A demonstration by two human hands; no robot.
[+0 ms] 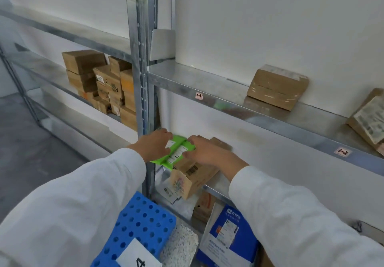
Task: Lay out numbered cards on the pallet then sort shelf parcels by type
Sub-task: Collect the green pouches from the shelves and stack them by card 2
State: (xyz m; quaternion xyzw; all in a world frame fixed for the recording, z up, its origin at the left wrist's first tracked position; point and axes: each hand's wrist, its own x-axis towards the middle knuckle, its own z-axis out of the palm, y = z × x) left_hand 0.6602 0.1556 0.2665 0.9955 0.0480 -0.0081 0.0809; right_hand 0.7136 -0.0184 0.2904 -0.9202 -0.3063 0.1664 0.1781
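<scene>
Here the green parcel (174, 154) lies on a box (193, 176) on the lower shelf (216, 193), its long axis pointing away, with the left hand (153, 144) and right hand (206, 151) curled over opposite edges, equally near.

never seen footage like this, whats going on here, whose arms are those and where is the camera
There is no machine here: a person in white sleeves works with bare hands. The single picture comes from a camera worn on their head, looking forward and down. The left hand and right hand grip a bright green parcel with white labels from either side; it sits atop a brown box on a lower level of a metal shelf. More brown boxes stand on the upper levels. At the bottom lies a blue pallet bearing a card marked 4.
</scene>
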